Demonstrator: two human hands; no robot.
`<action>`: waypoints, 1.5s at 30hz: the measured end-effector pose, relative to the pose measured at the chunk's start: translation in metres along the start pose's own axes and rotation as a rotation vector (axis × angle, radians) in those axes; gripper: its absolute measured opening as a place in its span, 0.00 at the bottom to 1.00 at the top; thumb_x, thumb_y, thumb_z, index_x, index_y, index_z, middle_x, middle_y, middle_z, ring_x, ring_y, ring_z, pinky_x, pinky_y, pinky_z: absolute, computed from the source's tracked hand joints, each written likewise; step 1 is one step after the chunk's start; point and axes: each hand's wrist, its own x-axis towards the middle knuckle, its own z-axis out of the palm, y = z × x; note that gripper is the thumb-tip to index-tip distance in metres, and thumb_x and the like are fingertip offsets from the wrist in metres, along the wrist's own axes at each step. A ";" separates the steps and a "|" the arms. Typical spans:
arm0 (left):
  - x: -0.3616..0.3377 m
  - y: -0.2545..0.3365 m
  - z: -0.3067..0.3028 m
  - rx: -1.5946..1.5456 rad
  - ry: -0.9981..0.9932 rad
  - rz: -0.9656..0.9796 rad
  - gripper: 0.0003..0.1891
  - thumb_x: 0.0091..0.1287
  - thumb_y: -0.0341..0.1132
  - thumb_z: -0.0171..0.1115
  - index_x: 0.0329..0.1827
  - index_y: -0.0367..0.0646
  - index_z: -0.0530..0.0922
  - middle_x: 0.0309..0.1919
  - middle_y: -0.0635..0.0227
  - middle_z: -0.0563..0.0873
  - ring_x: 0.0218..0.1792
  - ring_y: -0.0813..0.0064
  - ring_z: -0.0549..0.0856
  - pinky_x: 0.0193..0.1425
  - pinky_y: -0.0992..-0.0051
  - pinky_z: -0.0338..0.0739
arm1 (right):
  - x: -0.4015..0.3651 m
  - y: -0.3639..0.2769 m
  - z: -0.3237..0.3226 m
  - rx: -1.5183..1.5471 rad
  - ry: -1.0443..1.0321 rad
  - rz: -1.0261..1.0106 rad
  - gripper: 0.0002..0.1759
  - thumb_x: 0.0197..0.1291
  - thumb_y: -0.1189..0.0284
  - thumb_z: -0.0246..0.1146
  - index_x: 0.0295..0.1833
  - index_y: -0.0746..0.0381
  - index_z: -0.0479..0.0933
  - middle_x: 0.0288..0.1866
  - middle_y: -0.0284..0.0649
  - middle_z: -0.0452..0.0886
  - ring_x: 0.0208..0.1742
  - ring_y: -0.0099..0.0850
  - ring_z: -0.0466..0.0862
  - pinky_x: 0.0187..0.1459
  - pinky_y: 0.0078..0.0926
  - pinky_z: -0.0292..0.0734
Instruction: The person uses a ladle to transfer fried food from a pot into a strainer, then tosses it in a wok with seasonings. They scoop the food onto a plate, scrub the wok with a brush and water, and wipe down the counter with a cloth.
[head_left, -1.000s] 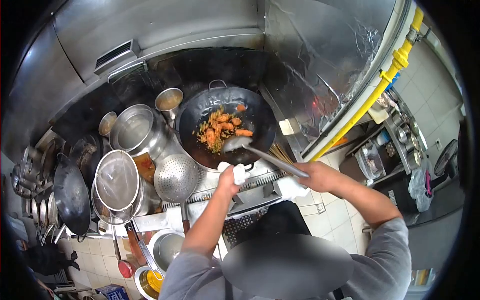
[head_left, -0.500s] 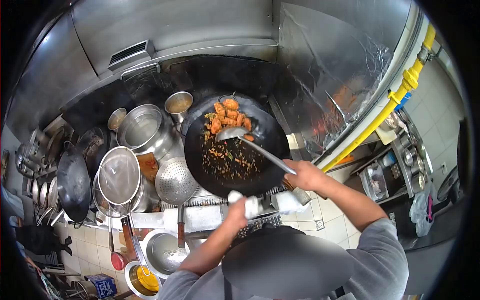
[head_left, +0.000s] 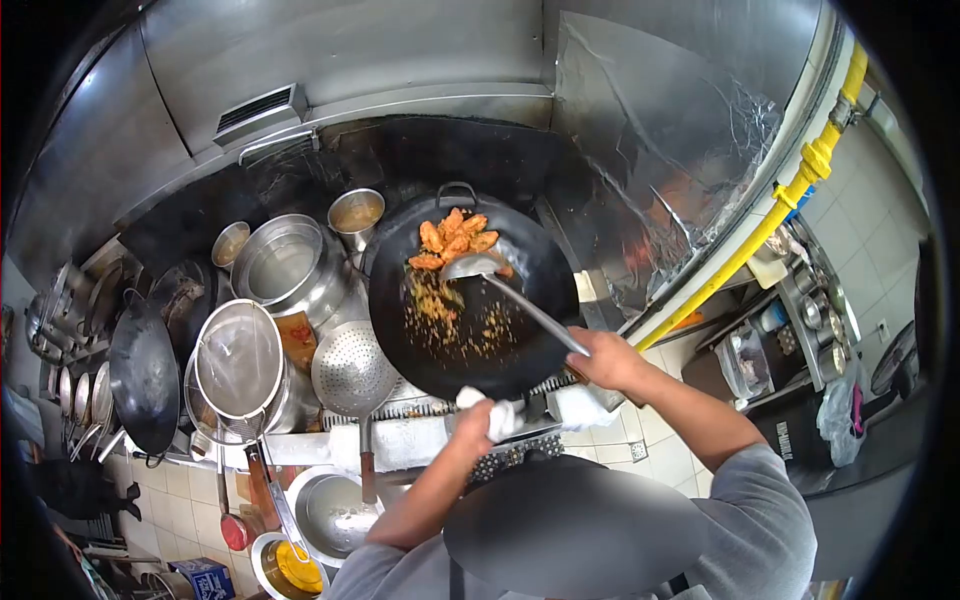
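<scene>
A large black wok sits on the stove in front of me. Orange-brown fried pieces are heaped toward its far side, with small yellowish chopped bits scattered below them. My right hand is closed around the long handle of a metal ladle, whose bowl rests in the wok against the fried pieces. At the wok's near edge, my left hand grips a folded white cloth. Whatever part of the wok lies under the cloth is hidden.
Left of the wok stand a perforated skimmer, a mesh strainer, a large metal pot and a second wok. A small pot sits behind. A metal bowl is lower left. On the right runs a yellow pipe.
The fried pieces have shifted and bunched together at the far side of the wok. The chopped bits have gathered leftward, and the wok's far rim and handle have moved slightly.
</scene>
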 end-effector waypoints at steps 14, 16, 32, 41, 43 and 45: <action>0.011 -0.029 0.018 0.535 0.334 0.611 0.18 0.53 0.26 0.57 0.49 0.33 0.76 0.43 0.59 0.84 0.44 0.65 0.83 0.52 0.67 0.74 | 0.007 -0.040 -0.048 1.381 -0.279 0.864 0.09 0.67 0.69 0.52 0.37 0.63 0.64 0.23 0.36 0.69 0.16 0.23 0.68 0.13 0.22 0.62; -0.005 -0.009 0.040 0.642 0.294 0.518 0.16 0.56 0.30 0.56 0.45 0.29 0.76 0.37 0.57 0.84 0.38 0.63 0.85 0.42 0.66 0.78 | -0.001 -0.056 -0.047 1.518 -0.457 0.789 0.14 0.68 0.66 0.51 0.29 0.60 0.65 0.19 0.29 0.66 0.14 0.18 0.65 0.13 0.16 0.62; -0.197 0.042 0.022 0.569 0.143 -0.074 0.12 0.62 0.30 0.51 0.39 0.28 0.76 0.31 0.54 0.84 0.29 0.61 0.86 0.32 0.61 0.84 | -0.206 0.010 -0.035 2.201 -0.524 0.522 0.15 0.67 0.70 0.55 0.56 0.65 0.69 0.30 0.32 0.70 0.16 0.16 0.66 0.11 0.14 0.61; -0.272 -0.027 0.117 0.749 0.245 -0.310 0.12 0.58 0.33 0.57 0.41 0.34 0.74 0.28 0.59 0.82 0.25 0.64 0.84 0.24 0.65 0.81 | -0.372 0.085 -0.106 1.920 -0.313 0.662 0.19 0.65 0.72 0.57 0.59 0.67 0.69 0.27 0.34 0.70 0.15 0.16 0.64 0.11 0.15 0.57; -0.274 -0.039 0.117 0.684 0.254 -0.508 0.12 0.56 0.33 0.57 0.40 0.35 0.75 0.28 0.58 0.82 0.23 0.64 0.83 0.20 0.67 0.79 | -0.425 0.099 -0.103 1.982 -0.240 0.724 0.20 0.64 0.72 0.58 0.60 0.67 0.69 0.27 0.34 0.70 0.14 0.17 0.64 0.11 0.15 0.57; -0.280 -0.061 0.130 0.468 0.097 -0.633 0.14 0.58 0.32 0.51 0.43 0.31 0.73 0.32 0.52 0.82 0.32 0.58 0.85 0.30 0.62 0.83 | -0.473 0.102 -0.104 2.040 -0.118 0.751 0.23 0.62 0.73 0.60 0.62 0.68 0.68 0.25 0.36 0.70 0.14 0.18 0.65 0.11 0.16 0.57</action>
